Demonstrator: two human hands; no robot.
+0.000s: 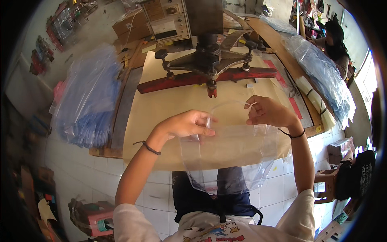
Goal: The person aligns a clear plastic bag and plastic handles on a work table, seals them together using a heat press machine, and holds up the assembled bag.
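Note:
A clear plastic bag (pixel 229 147) hangs between my hands, its lower part drooping past the table's front edge above my lap. From its upper edge a thin whitish plastic strip (pixel 230 102) arches up like a handle. My left hand (pixel 189 124) is closed on the strip's left end by the bag's edge, with some fingertips behind the clear film. The other end of the strip is pinched between the fingers of my right hand (pixel 270 112), slightly higher up. Just beyond my hands stands a press with a red bar (pixel 169 82) and a dark metal bracket (pixel 189 62).
Tan sheeting (pixel 157 109) covers the worktable. Piles of clear bluish plastic lie at the left (pixel 86 101) and right (pixel 318 72). Bundled pale strips (pixel 316 103) lie along the right edge. A control box (pixel 166 20) stands behind. Another person (pixel 334 44) sits far right.

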